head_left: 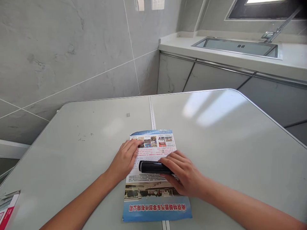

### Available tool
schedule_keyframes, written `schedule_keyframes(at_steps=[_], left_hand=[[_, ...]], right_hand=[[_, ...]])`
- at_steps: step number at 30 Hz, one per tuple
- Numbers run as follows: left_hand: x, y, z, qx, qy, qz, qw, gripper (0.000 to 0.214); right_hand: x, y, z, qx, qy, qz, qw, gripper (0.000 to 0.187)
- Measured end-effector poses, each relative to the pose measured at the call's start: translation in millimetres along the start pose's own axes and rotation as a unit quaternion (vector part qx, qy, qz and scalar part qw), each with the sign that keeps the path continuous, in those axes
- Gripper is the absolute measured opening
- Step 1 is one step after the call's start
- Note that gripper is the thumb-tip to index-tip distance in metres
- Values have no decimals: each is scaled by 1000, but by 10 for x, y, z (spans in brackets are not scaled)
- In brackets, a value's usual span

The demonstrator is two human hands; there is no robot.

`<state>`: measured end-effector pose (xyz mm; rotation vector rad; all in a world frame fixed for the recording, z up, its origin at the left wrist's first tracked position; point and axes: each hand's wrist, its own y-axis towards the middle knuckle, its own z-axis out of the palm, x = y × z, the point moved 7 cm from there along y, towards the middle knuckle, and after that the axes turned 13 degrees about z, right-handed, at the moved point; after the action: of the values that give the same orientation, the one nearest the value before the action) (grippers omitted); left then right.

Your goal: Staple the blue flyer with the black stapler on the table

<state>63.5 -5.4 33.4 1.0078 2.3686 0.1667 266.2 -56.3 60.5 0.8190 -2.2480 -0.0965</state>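
Note:
A printed leaflet [157,209] with blue ends, small photos and red lettering lies on the table, its lettering upside down to me. My left hand [124,158] rests on the leaflet's left edge, fingers stretched out over it. Across the leaflet's middle is a black stapler [152,167], its rounded end pointing left. My right hand [184,172] is closed around the stapler's right end, which the fingers and palm hide. Whether any paper sits in the stapler's jaws cannot be seen.
The pale folding table [216,153] has a seam down its middle. A short strip of staples [128,114] and loose staples [84,136] lie on its left half. A red and white printed item [8,209] is at the lower left. Beyond stand a tiled wall and a sink [237,48].

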Motion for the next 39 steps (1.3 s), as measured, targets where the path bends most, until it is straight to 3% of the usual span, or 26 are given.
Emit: schedule_keyframes(at_steps=[5, 10, 14, 20, 24, 28, 32, 39], left_hand=[[-121, -58, -159, -48, -117, 42, 991, 26], [-347, -45, -122, 36, -208, 146, 966, 27], [-366, 6, -66, 70, -183, 150, 969, 47], [-339, -10, 28, 94, -80, 137, 983, 24], [-281, -1, 52, 96, -97, 106, 985, 24], [-235, 15, 53, 97, -111, 85, 985, 25], [-213, 15, 60, 97, -117, 80, 985, 26], [-182, -1, 78, 95, -112, 78, 986, 22]], right_hand=[[5, -2, 10, 6, -12, -10, 1000, 27], [-21, -28, 33, 16, -15, -3, 1000, 28], [-77, -23, 31, 19, -9, 8, 1000, 27], [-166, -1, 67, 39, 5, 10, 999, 30], [-186, 25, -207, -40, 48, -10, 998, 38], [-123, 8, -552, -138, 65, -97, 984, 21], [-112, -11, -528, -100, 55, -155, 981, 20], [-205, 7, -342, -25, 56, -111, 992, 26]])
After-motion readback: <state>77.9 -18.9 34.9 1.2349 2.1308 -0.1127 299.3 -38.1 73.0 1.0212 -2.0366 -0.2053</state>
